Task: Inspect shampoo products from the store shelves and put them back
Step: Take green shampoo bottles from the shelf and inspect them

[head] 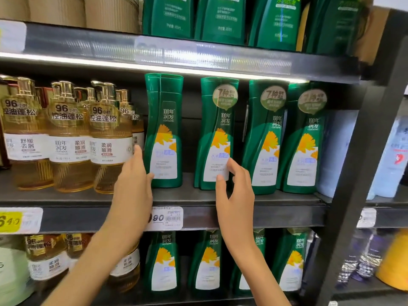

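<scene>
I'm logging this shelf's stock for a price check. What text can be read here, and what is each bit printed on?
"100年润发 CENTAINE": green bottles.
"7种": round sticker on three of them.
"96小时 控油蓬松": amber pump bottles.
"舒缓去屑", "柔润顺滑": their white labels.
"90": white price tag.
"6": yellow tag, the rest blurred.
Small print on all bottles: too blurred to read.

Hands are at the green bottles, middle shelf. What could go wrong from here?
1. The left hand sits between the leftmost green bottle and the amber pump bottles; it could knock either over.
2. The right hand is open at the second green bottle, not gripping; a nudge might tip this tall, narrow bottle.
</scene>
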`<state>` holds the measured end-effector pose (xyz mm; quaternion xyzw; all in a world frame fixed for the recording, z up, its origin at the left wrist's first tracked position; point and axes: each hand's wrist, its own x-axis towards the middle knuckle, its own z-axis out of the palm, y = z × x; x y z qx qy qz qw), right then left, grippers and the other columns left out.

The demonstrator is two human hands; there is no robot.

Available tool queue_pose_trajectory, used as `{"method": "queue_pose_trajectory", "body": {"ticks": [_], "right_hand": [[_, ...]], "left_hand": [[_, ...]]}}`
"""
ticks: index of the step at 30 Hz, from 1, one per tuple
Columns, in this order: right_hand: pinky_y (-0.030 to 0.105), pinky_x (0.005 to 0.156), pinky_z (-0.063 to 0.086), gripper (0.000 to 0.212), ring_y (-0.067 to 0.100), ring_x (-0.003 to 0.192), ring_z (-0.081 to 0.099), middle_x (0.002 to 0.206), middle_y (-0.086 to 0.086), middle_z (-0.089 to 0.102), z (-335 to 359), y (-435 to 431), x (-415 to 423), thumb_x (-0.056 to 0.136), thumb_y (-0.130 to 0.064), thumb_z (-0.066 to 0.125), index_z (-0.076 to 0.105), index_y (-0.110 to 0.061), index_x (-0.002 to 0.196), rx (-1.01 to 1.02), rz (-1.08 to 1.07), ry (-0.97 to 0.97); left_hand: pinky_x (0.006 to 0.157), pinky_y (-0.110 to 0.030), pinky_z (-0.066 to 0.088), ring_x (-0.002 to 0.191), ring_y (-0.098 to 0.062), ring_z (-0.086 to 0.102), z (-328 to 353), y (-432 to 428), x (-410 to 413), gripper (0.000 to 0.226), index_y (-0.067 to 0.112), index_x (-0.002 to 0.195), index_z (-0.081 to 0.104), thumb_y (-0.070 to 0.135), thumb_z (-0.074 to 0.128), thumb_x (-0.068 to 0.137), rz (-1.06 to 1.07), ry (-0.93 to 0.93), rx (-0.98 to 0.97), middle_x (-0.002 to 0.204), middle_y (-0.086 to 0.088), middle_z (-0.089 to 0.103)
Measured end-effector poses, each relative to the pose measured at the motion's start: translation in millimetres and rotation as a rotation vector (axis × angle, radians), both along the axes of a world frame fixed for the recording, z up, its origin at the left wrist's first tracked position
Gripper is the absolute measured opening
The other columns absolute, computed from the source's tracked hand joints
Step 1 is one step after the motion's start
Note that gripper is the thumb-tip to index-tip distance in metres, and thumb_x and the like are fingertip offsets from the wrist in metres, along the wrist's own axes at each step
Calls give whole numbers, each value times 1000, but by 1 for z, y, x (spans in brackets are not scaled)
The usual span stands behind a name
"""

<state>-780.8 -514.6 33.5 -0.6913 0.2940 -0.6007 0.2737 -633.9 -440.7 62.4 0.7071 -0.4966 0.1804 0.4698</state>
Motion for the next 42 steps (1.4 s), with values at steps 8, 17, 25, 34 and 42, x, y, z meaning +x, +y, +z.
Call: {"method": "queue_pose_trajectory", "body": {"ticks": [8, 17, 25, 34, 42], "right_hand": [[-1, 96, 25, 35, -7, 120, 39, 128, -15, 47, 13, 3, -31, 97, -23, 47, 47, -22, 133, -92, -92, -48], [5, 91, 32, 40, -11, 107, 40, 127, -11, 46, 20, -16, -61, 97, -24, 49, 45, -19, 136, -15, -177, -99], [-6, 86, 25, 41, -17, 101, 38, 125, -12, 43, 16, -19, -61, 97, -23, 50, 43, -18, 137, 24, -167, -83], [-8, 87, 24, 42, -12, 111, 35, 128, -18, 41, 9, -22, -66, 96, -24, 50, 42, -21, 138, 15, -195, -94], [-6, 89, 26, 39, -2, 117, 42, 128, -9, 47, 8, -17, -74, 96, -23, 51, 46, -17, 134, 6, -196, -82]], "left_hand": [[101, -23, 27, 130, -22, 38, 19, -53, -61, 59, 4, 143, 24, 21, 52, 93, -201, 37, 10, 141, -13, 40], [91, -30, 38, 118, -30, 48, 16, -77, -48, 51, 1, 135, 27, 18, 52, 94, -402, 298, 208, 129, -18, 52], [88, -27, 35, 118, -28, 49, 9, -76, -36, 53, 1, 139, 22, 19, 48, 95, -393, 294, 168, 132, -17, 50], [90, -17, 31, 119, -20, 52, 8, -34, -37, 47, 6, 138, 41, 11, 53, 92, -254, 275, 46, 132, -11, 55], [101, -21, 25, 133, -21, 36, 14, -64, -122, 62, 3, 142, 26, 26, 54, 92, -372, 64, 51, 144, -12, 39]]}}
